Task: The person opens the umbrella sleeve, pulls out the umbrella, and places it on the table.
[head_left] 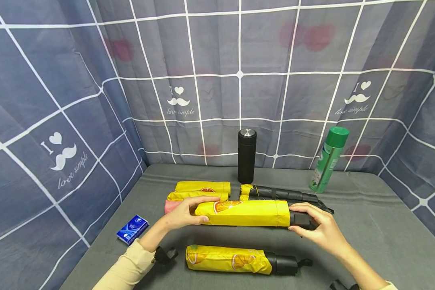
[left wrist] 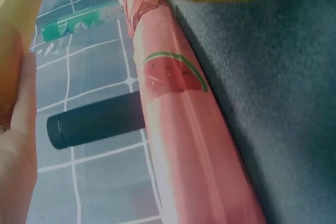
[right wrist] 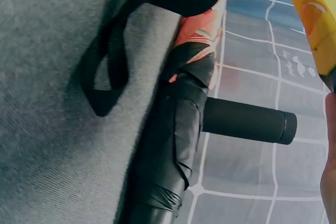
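Observation:
A folded umbrella in a yellow cover with an orange-slice print (head_left: 253, 213) is held level above the table between both hands. My left hand (head_left: 184, 212) grips its covered left end, thumb in front and fingers over the top. At the other end, my right hand (head_left: 320, 225) pinches the black handle between thumb and fingers. Behind and partly hidden lies a pink umbrella with a watermelon print (left wrist: 178, 114); the right wrist view shows its black end (right wrist: 176, 129). Nearer the front, another yellow umbrella (head_left: 228, 259) lies with its black handle to the right.
More yellow-covered umbrellas (head_left: 203, 187) and black folded canopies (head_left: 282, 193) lie behind the hands. A black flask (head_left: 247, 157) and a green spray can (head_left: 328, 161) stand at the back. A blue tissue pack (head_left: 132, 229) lies left. Grid-patterned curtain (head_left: 217, 100) encloses the grey table (head_left: 377, 209).

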Demonstrator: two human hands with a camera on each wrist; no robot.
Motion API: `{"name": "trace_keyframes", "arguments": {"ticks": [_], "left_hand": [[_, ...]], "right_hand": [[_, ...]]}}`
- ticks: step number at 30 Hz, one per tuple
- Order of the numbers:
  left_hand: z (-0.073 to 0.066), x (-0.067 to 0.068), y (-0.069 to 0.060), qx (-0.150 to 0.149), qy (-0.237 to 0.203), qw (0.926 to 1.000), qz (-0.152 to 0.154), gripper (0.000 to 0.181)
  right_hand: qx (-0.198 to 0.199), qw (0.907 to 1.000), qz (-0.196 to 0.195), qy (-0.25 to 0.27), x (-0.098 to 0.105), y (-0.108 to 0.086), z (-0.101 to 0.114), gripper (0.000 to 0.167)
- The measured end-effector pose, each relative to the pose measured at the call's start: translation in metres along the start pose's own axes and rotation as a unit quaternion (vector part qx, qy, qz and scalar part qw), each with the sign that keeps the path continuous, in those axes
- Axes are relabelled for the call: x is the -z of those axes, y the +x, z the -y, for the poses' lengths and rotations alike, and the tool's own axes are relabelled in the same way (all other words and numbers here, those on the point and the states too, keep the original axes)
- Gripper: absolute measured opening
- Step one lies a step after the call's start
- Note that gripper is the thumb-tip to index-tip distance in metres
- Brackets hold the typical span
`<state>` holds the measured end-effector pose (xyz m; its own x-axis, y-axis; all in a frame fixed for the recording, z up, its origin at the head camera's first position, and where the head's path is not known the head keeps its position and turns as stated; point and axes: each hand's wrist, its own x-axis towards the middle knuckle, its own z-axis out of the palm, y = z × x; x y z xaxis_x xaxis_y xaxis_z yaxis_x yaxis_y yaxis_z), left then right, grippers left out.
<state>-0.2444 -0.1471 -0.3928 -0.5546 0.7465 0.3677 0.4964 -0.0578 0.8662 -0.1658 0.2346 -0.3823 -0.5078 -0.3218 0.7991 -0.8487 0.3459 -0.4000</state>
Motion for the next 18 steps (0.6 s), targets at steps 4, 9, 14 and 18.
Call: {"name": "trace_keyframes", "arguments": {"ticks": [4,9,14,18], "left_hand": [[0.002,0.004,-0.006,-0.001,-0.009,1.0000,0.001,0.053],[0.000,0.008,-0.012,0.005,0.001,0.9999,-0.012,0.054],[0.000,0.010,-0.019,-0.009,0.021,0.9996,-0.020,0.053],[0.001,0.011,-0.024,-0.018,0.035,0.9988,-0.029,0.049]], "right_hand": [[-0.004,0.9971,0.000,0.076,0.004,-0.001,-0.004,0.056],[-0.030,0.9901,0.003,0.137,0.006,-0.004,-0.006,0.054],[-0.032,0.9832,-0.001,0.180,0.008,-0.007,-0.006,0.055],[-0.025,0.9810,-0.006,0.192,0.010,-0.009,-0.007,0.055]]}}
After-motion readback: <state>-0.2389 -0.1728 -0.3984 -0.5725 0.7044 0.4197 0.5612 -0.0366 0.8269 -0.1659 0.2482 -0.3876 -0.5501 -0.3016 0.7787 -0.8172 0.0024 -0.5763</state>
